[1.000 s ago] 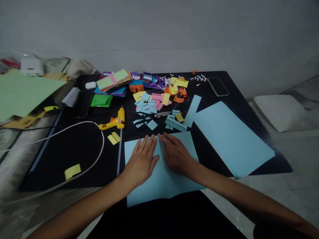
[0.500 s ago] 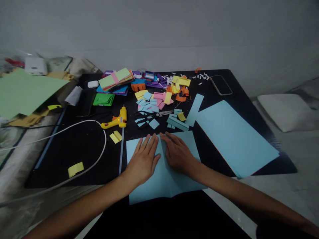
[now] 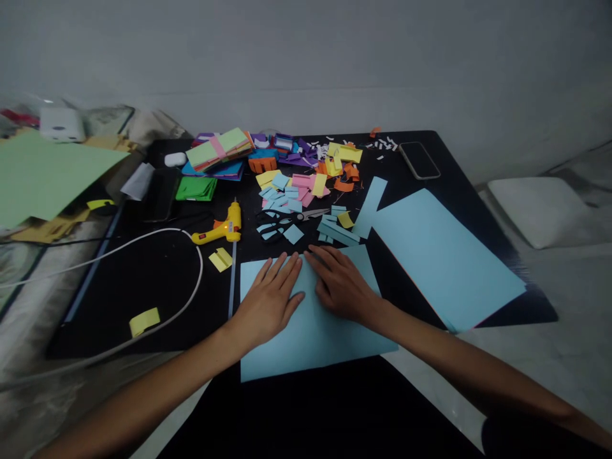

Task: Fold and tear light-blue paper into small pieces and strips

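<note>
A light blue sheet of paper lies at the table's front edge, its near part overhanging toward my lap. My left hand rests flat on its left half, fingers stretched out. On the right half lies my right hand, fingers extended and pointing left, the fingertips near the sheet's middle. Both hands are open and press on the paper. Just beyond the sheet are black-handled scissors among small blue paper pieces. A yellow glue gun lies to the left, on its side.
More blue sheets lie at the right, and a blue strip beside them. A phone sits at the back right. Bundled coloured paper and scraps fill the back. A white cable loops across the left side.
The blue sheet lies flatter; its raised middle fold at the near edge has gone down. My hands stay on it, almost in place. The view has shifted slightly.
</note>
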Demonstrator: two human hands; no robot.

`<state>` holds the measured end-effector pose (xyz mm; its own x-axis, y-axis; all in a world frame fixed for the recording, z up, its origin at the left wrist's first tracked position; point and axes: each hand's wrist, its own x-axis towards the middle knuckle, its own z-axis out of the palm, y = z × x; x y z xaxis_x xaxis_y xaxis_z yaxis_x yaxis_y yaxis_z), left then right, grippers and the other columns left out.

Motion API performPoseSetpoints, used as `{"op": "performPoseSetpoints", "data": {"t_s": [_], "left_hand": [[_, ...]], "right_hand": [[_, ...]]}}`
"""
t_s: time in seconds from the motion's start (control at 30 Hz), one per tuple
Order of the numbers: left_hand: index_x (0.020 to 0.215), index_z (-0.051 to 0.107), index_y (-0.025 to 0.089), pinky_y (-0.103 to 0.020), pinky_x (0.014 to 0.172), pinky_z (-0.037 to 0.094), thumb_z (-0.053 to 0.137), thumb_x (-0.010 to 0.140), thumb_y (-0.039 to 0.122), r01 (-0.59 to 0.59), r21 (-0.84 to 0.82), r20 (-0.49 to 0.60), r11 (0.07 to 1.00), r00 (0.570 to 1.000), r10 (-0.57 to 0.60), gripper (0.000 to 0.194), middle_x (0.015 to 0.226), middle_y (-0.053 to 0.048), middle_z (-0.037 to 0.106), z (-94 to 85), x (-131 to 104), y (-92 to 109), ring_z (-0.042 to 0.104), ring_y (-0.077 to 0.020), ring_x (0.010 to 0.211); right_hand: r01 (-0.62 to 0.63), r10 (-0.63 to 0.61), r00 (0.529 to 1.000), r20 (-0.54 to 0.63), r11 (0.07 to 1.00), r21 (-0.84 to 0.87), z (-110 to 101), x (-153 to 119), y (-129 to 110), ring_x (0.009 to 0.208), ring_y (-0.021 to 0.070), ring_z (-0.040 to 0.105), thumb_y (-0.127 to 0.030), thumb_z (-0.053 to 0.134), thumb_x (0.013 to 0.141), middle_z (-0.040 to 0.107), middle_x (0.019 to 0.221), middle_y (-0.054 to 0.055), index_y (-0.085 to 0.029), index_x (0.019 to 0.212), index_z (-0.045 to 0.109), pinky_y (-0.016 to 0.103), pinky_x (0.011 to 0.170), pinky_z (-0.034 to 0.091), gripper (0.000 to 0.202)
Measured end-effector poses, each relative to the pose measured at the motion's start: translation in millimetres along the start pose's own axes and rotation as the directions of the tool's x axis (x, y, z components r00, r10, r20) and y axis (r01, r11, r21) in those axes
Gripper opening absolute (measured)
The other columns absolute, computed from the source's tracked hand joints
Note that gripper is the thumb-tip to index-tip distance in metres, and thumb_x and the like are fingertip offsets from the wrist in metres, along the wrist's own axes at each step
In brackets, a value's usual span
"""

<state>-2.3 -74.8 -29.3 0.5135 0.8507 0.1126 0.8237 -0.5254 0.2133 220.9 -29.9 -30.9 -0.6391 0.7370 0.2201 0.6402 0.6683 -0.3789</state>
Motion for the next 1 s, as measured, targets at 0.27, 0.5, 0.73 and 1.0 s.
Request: {"op": "performPoseSetpoints", "data": {"t_s": [0.27, 0.5, 0.73, 1.0], "left_hand": [[0.165, 0.028, 0.01, -0.057, 0.129, 0.028, 0.041, 0.109, 0.041, 0.061, -0.001, -0.008, 0.998, 0.998, -0.061, 0.066, 0.17, -0.015, 0.036, 5.5, -0.8, 10.8, 0.03, -0.0352, 0.159], [0.162, 0.034, 0.005, -0.056, 0.128, 0.028, 0.038, 0.109, 0.038, 0.098, 0.019, -0.002, 0.995, 0.995, -0.098, 0.062, 0.17, -0.016, 0.035, 4.2, -0.2, 18.7, 0.031, -0.0361, 0.158], [0.162, 0.035, 0.007, -0.057, 0.129, 0.027, 0.037, 0.11, 0.039, 0.12, 0.018, -0.015, 0.993, 0.993, -0.12, 0.061, 0.17, -0.016, 0.035, 6.1, -1.6, 20.5, 0.028, -0.0346, 0.159], [0.162, 0.035, 0.006, -0.058, 0.128, 0.028, 0.037, 0.11, 0.04, 0.125, 0.019, -0.017, 0.992, 0.992, -0.124, 0.062, 0.17, -0.017, 0.035, 5.5, -3.6, 18.9, 0.03, -0.0365, 0.158]], "right_hand": [[-0.063, 0.066, 0.996, 0.053, 0.997, -0.049, 1.9, -0.1, -7.7, 0.146, 0.0383, 0.043, -0.014, 0.048, 0.091, 0.049, 0.16, 0.02, -0.008, 0.156, 0.047, 0.058, 0.114, 0.047, 0.065], [-0.105, 0.109, 0.993, 0.048, 0.992, -0.072, 4.8, -0.6, -15.3, 0.149, 0.0388, 0.041, -0.012, 0.048, 0.09, 0.046, 0.162, 0.02, -0.006, 0.156, 0.045, 0.057, 0.116, 0.046, 0.067], [-0.106, 0.108, 0.993, 0.035, 0.993, -0.058, 7.2, -2.1, -14.9, 0.15, 0.0382, 0.039, -0.012, 0.046, 0.091, 0.046, 0.162, 0.02, -0.005, 0.157, 0.044, 0.057, 0.119, 0.044, 0.066], [-0.095, 0.096, 0.995, 0.021, 0.995, -0.04, 7.7, -4.9, -12.0, 0.153, 0.0367, 0.037, -0.015, 0.045, 0.094, 0.044, 0.164, 0.019, -0.005, 0.157, 0.043, 0.056, 0.121, 0.043, 0.064]]}}
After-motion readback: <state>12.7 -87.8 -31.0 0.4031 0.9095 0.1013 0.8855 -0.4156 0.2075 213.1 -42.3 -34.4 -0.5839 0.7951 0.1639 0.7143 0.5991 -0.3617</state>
